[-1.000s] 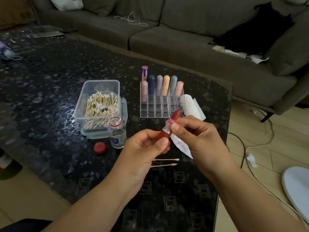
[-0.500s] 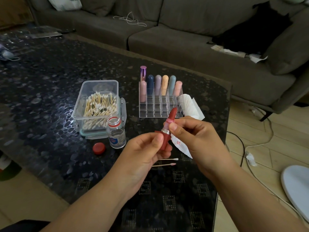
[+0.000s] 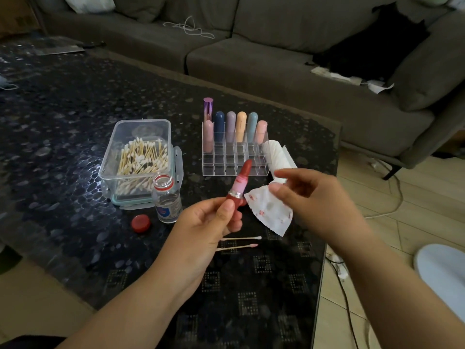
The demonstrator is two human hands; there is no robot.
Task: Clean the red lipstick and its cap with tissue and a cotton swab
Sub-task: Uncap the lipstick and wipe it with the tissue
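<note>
Gripping the red lipstick (image 3: 237, 188) by its base, the left hand (image 3: 210, 224) holds it upright above the table (image 3: 63, 122); the right hand (image 3: 312, 197) has let go, fingers apart, hovering near the stained tissue (image 3: 270, 214); wiping probably comes next.

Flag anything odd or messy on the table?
Minor only: the small bottle stands uncapped, its red cap lying beside it. The tissue carries red smears, and one of two loose cotton swabs has a pink tip. No spill visible.
</note>
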